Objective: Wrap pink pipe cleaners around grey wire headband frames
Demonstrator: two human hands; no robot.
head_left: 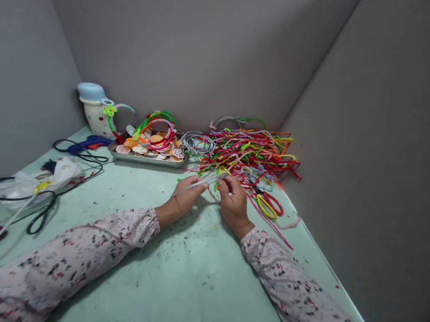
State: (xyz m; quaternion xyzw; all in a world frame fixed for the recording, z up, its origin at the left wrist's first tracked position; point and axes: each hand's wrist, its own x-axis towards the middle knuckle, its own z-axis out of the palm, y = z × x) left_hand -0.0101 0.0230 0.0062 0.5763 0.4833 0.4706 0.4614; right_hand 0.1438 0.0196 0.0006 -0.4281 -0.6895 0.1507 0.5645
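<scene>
My left hand [186, 197] and my right hand [233, 200] meet over the pale green table [184, 282], both pinched on a thin grey-white pipe cleaner [200, 183] that runs between them. Just beyond my fingers lies a big tangled heap of coloured pipe cleaners [249, 155]. Both arms wear pink flowered sleeves.
A metal tray [148, 159] of shells and coloured hoops sits at the back, a white jar with a blue lid [94, 107] to its left. A blue glue gun [89, 143], black cables, black scissors [42, 213] and a plastic bag [40, 179] lie left. Grey walls enclose the table.
</scene>
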